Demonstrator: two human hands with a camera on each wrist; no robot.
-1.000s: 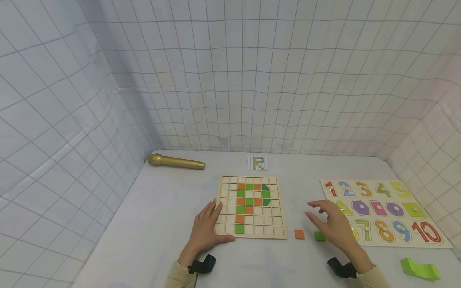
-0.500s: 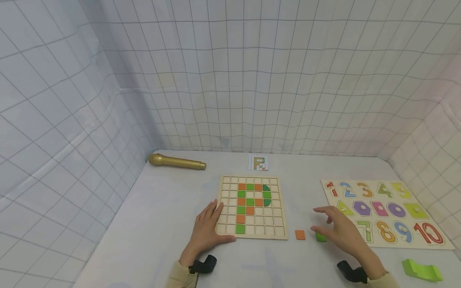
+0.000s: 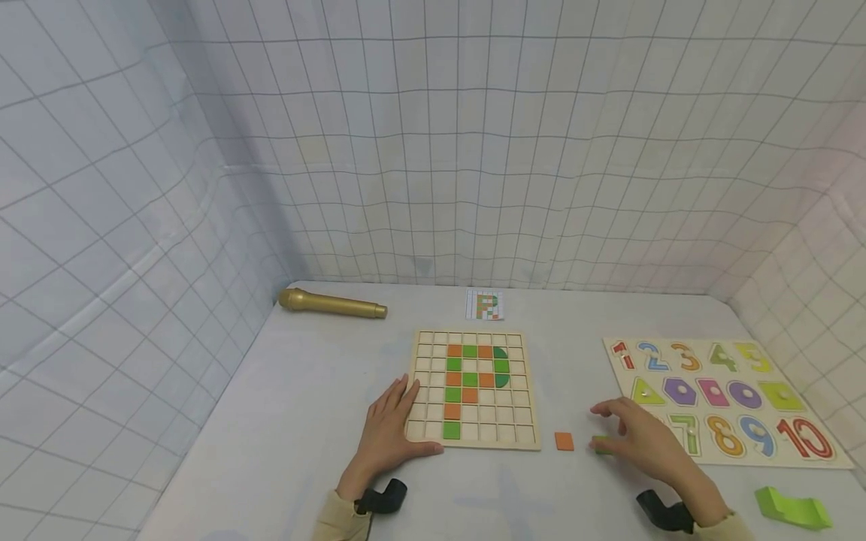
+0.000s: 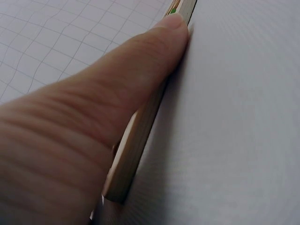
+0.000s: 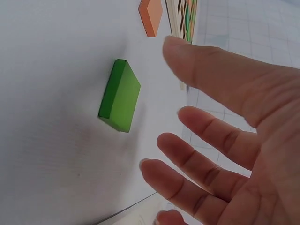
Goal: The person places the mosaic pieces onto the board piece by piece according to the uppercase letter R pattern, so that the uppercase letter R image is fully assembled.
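A wooden grid board holds green and orange square tiles and two dark green curved ones. My left hand rests at its lower left corner, fingers along the left side, thumb on the front edge; the left wrist view shows the thumb over that edge. My right hand hovers with spread, bent fingers above a loose green square tile, partly covered by the thumb in the head view. Nothing is between its fingers. An orange square tile lies between the board and the green tile.
Under and beyond the right hand lies a number and shape puzzle board. A green curved block sits at the front right. Behind the grid board are a pattern card and a gold microphone. Grid-patterned cloth walls surround the table.
My right hand has moved right and toward the front, lowering over the green tile, which it now covers more. The left hand stays on the board.
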